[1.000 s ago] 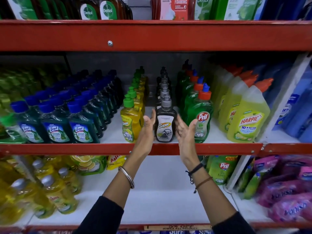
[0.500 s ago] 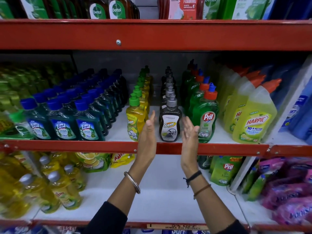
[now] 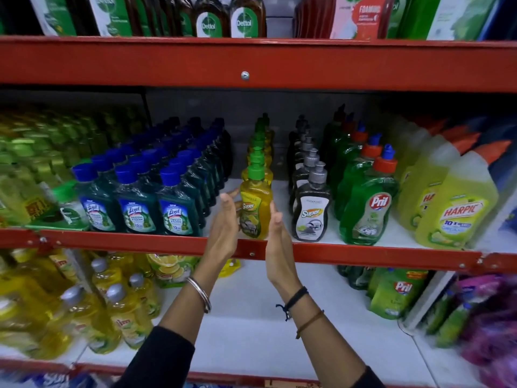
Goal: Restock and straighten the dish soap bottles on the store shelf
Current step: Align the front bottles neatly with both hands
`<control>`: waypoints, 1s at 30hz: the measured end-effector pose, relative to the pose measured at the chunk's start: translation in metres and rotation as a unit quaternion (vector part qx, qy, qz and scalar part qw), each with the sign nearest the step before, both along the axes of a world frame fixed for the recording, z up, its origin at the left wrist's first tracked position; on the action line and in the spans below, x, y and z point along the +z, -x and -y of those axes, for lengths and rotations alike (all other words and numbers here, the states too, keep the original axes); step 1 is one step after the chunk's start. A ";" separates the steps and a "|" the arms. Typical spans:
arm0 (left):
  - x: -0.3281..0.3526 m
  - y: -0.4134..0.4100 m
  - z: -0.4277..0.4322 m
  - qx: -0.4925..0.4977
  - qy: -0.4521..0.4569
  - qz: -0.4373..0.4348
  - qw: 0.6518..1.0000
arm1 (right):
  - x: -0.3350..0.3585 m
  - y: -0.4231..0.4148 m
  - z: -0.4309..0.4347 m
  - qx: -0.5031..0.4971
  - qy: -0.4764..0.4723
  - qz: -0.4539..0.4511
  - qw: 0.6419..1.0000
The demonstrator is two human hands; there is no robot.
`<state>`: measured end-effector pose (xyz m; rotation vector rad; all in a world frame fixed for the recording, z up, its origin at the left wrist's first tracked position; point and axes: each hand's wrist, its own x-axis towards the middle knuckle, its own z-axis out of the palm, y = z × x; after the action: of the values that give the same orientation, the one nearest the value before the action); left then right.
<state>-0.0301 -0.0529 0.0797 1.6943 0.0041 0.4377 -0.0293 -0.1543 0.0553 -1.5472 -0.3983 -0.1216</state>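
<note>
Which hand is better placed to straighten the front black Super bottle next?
Right. The right hand sits directly beside the black Super bottle; the left hand is beyond the yellow Super bottle.

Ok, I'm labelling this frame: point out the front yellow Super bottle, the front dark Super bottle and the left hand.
yellow Super bottle [image 3: 256, 208]: head view, label.
dark Super bottle [image 3: 310, 217]: head view, white label.
left hand [image 3: 223, 228]: head view, back of hand.
</note>
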 end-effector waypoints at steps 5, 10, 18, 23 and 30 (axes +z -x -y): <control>-0.009 0.003 -0.007 -0.008 -0.037 0.017 0.999 | 0.001 -0.013 0.004 -0.006 -0.072 -0.029 0.997; -0.009 0.007 -0.009 -0.008 -0.039 0.030 0.999 | 0.008 -0.018 0.011 0.019 -0.112 -0.063 0.992; -0.004 0.014 -0.007 0.003 -0.029 0.034 0.999 | 0.008 -0.020 0.011 0.022 -0.122 -0.071 0.990; -0.010 0.009 -0.009 0.000 -0.021 0.014 1.000 | 0.008 -0.021 0.008 0.013 -0.114 -0.072 0.991; -0.008 0.009 -0.005 0.013 -0.038 0.021 0.999 | 0.011 -0.020 0.006 0.005 -0.100 -0.064 0.993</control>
<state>-0.0393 -0.0483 0.0721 1.7619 -0.0217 0.4977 -0.0096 -0.1608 0.0661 -1.3471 -0.2831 -0.0523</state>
